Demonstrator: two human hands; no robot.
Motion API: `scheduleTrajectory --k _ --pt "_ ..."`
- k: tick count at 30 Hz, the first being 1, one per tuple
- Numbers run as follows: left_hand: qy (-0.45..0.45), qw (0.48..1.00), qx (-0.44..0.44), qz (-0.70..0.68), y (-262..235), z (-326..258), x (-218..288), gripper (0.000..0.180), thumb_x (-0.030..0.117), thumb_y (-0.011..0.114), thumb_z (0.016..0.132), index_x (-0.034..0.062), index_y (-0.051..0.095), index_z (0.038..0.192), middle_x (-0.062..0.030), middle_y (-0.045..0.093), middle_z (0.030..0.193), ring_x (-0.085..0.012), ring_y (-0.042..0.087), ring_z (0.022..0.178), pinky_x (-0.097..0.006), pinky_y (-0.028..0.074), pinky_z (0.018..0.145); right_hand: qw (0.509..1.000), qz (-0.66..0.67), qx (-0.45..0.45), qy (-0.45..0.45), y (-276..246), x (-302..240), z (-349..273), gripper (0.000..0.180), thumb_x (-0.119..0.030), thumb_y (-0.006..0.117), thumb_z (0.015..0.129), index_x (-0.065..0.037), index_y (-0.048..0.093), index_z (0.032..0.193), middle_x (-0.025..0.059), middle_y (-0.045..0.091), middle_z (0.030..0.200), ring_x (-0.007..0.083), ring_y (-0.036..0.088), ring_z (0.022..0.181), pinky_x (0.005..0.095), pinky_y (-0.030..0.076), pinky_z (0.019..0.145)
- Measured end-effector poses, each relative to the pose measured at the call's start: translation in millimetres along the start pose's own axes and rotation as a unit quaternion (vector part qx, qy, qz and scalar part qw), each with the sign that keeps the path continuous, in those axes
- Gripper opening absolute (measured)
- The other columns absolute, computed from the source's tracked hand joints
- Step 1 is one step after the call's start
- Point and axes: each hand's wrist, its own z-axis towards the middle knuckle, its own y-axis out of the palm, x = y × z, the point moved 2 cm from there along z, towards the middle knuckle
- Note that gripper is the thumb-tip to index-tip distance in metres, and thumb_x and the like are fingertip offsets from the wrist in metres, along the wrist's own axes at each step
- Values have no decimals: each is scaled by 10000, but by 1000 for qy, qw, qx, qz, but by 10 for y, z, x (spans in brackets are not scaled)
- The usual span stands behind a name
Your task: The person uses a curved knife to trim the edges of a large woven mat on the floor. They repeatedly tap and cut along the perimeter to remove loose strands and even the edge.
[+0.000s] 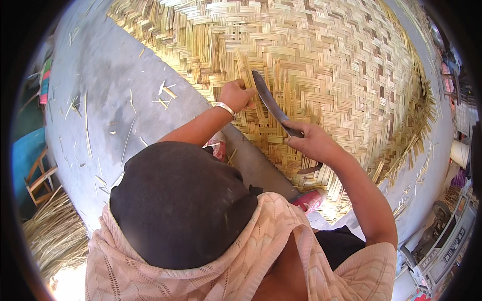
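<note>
A large woven bamboo mat [346,75] spreads in front of me, with loose strip ends rising from its weave near my hands. My right hand [312,143] is wrapped round the handle of a dark curved knife [271,103]. The blade points away and to the left, its tip above the mat beside my left hand. The hooked handle end shows below my right fist. My left hand [237,96], with a pale bracelet [226,108] at the wrist, has its fingers closed on a bamboo strip [249,75] next to the blade.
Bamboo scraps [168,93] litter the grey concrete floor [110,55] on the left. A heap of thin dry strips [55,233] lies at the lower left, near a wooden frame [40,173]. On the far right stands a vehicle [447,246]. A dark rounded form [183,205] hides the lower left.
</note>
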Motion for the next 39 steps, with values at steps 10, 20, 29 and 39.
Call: scheduleTrajectory --k 10,20,29,39 --pt "-72 978 -95 -171 -122 84 -23 174 127 698 834 -2 648 939 -80 666 715 -117 618 517 -236 409 387 992 -104 62 -36 139 -55 95 534 -281 642 835 -126 563 1339 194 684 1034 283 675 926 348 512 844" --pt "-102 976 -75 -177 -80 213 -25 385 330 704 891 -32 617 989 -94 617 631 -124 575 478 -246 387 376 977 -154 142 -34 448 -36 566 575 -380 583 834 -235 497 1383 161 686 876 348 665 786 461 524 708" --pt "-137 959 -119 -219 -103 199 -10 270 265 696 900 24 594 833 -51 554 558 -135 444 377 -285 323 351 971 -187 146 -31 444 29 621 612 -368 596 812 -292 457 1403 160 687 861 351 668 784 475 528 702" --pt "-298 906 -156 -256 -149 -27 113 229 218 718 882 109 578 738 30 540 584 -41 419 394 -212 311 351 969 -197 146 -36 426 32 636 637 -346 595 793 -292 451 1410 164 682 819 356 667 751 478 532 677"
